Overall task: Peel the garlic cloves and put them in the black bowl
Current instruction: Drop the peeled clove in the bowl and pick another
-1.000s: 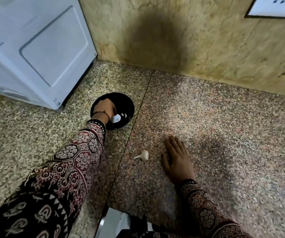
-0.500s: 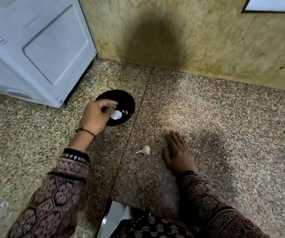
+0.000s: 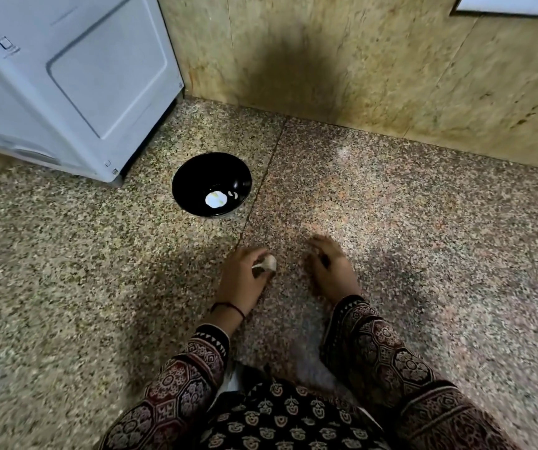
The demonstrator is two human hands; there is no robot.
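Observation:
The black bowl (image 3: 212, 184) stands on the speckled granite counter, with a white peeled clove (image 3: 216, 199) and small white bits inside it. Nearer to me, my left hand (image 3: 241, 277) curls its fingers round an unpeeled garlic piece (image 3: 266, 263) with a papery tip, low on the counter. My right hand (image 3: 332, 268) lies beside it on the counter, a little blurred, fingers pointing away and holding nothing.
A white appliance (image 3: 66, 79) stands at the back left, close behind the bowl. A yellowish stone wall (image 3: 374, 66) closes the back. A seam (image 3: 261, 190) runs through the granite counter between the bowl and my hands. My patterned sleeves fill the bottom.
My left hand left the bowl, where the white clove stays, drew back toward me and took hold of the garlic piece on the counter. My right hand shifted only slightly.

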